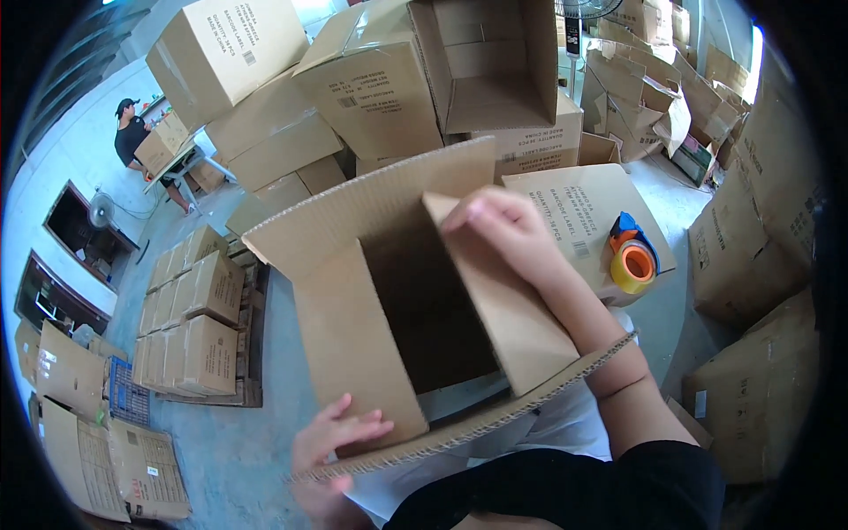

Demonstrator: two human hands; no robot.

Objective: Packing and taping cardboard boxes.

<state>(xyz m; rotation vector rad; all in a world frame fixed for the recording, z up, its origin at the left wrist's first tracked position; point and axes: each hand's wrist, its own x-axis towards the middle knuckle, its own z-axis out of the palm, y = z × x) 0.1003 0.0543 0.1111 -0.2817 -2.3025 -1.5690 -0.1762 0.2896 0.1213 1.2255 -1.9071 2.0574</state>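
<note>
An uncovered brown cardboard box (pixel 327 305) stands in front of me, its far and near flaps raised and its two side flaps tilted over the dark opening. My right hand (pixel 502 231) lies on the right flap with its fingers curled at the inner edge. At the near left corner, my left hand (pixel 336 442) grips the box, fingers over the left flap and thumb outside the near flap. A blue and orange tape dispenser (pixel 634 252) with a yellow tape roll rests on a closed carton (pixel 556 190) to the right, apart from both hands.
Large cartons (pixel 367 93) are piled behind the box, one empty carton (pixel 495 88) facing me. More cartons (pixel 751 238) crowd the right side. At left stand a loaded pallet (pixel 252 353), a blue crate (pixel 128 389) and a fan (pixel 102 212). A person (pixel 132 137) stands at a far table.
</note>
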